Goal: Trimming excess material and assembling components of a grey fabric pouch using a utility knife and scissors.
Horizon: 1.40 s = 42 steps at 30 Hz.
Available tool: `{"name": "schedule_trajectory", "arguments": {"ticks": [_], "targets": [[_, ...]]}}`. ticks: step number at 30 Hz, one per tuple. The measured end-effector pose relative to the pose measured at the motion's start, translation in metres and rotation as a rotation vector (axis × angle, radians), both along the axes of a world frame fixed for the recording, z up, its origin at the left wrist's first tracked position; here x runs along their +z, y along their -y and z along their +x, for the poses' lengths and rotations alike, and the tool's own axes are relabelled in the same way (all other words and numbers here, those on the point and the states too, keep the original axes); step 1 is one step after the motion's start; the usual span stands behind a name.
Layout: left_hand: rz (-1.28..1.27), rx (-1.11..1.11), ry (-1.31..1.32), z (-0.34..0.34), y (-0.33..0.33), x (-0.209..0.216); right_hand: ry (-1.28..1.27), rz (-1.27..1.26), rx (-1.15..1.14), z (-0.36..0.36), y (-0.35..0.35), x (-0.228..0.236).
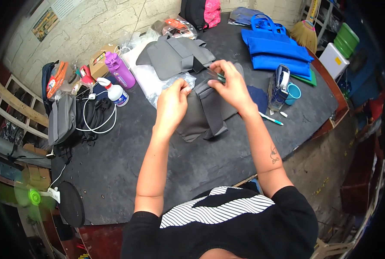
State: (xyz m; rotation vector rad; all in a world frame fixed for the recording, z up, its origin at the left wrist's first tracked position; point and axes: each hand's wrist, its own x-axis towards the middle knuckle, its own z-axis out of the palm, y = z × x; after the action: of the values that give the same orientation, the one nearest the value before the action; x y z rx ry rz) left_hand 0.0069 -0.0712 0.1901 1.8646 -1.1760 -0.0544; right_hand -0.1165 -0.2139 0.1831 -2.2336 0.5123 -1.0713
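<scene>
A grey fabric bag piece with a wide dark strap lies on the table in front of me. At its upper left edge is my left hand, its thumb and fingers pinched together; whatever they hold is too small to make out. My right hand is closed on a small thin tool with a shiny end and a dark green part, held just above the strap's upper end. Its exact kind is partly hidden by the fingers. Beyond both hands lie more grey fabric pieces on clear plastic.
To the left stand a purple bottle, a spray bottle and a grey bag beside a white cable. Blue bags, a tape dispenser, a teal cup and a pen lie right. A green fan spins lower left.
</scene>
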Motion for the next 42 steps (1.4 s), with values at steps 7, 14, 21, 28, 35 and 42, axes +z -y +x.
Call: {"name": "schedule_trajectory", "arguments": {"ticks": [7,14,21,28,35,42], "targets": [[-0.152,-0.02,-0.167,0.011,0.016,-0.02,0.05,-0.26,-0.136,0.001,-0.035,-0.032],[-0.151,-0.065,-0.187,0.009,0.017,-0.02,-0.005,-0.313,-0.247,0.002,-0.045,-0.034],[-0.219,-0.105,-0.272,0.011,0.018,-0.025,0.078,-0.226,-0.245,-0.001,-0.035,-0.027],[-0.197,-0.169,-0.302,0.013,0.021,-0.016,0.2,0.185,-0.03,-0.005,0.024,-0.023],[-0.196,-0.189,0.202,0.0,0.034,-0.011,0.159,0.186,-0.084,0.002,0.019,-0.019],[-0.202,-0.03,0.437,-0.001,0.045,-0.028,0.34,-0.085,-0.171,0.004,0.006,-0.026]]}}
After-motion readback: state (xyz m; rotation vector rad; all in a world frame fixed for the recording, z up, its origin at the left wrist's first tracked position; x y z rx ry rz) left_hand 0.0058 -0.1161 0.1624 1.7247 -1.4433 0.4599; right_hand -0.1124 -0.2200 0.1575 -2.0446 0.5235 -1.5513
